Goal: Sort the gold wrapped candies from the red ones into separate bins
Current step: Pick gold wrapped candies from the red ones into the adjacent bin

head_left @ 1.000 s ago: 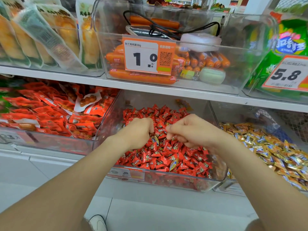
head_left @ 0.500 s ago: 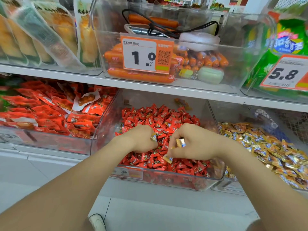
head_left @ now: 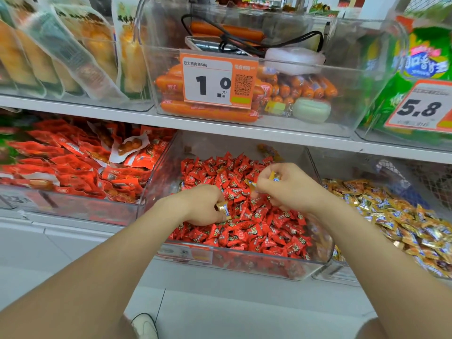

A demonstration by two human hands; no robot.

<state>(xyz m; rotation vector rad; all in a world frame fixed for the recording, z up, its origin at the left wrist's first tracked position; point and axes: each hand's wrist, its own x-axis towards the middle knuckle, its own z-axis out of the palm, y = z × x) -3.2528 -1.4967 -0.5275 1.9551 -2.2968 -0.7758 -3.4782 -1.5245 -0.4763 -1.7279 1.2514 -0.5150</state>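
Gold wrapped candy, one piece: your left hand pinches it with curled fingers, knuckles low over the front half of the red candies. The red ones fill the middle clear bin on the lower shelf.

Your right hand is slightly farther in and higher. Its fingers are curled too and grip a second gold piece at the thumb side. Another gold wrapper shows just beside its fingertips; you cannot tell whether it is held or lying on the pile. The hands are apart, not touching.

To the right, the neighbouring bin carries the heap of gold candies. To the left, a third bin holds red snack packets.

Upper shelf, farthest: orange sausages in a clear bin behind a price tag reading 1.0, with a black cable lying above them. At far right, green bags sit behind a tag reading 5.8.
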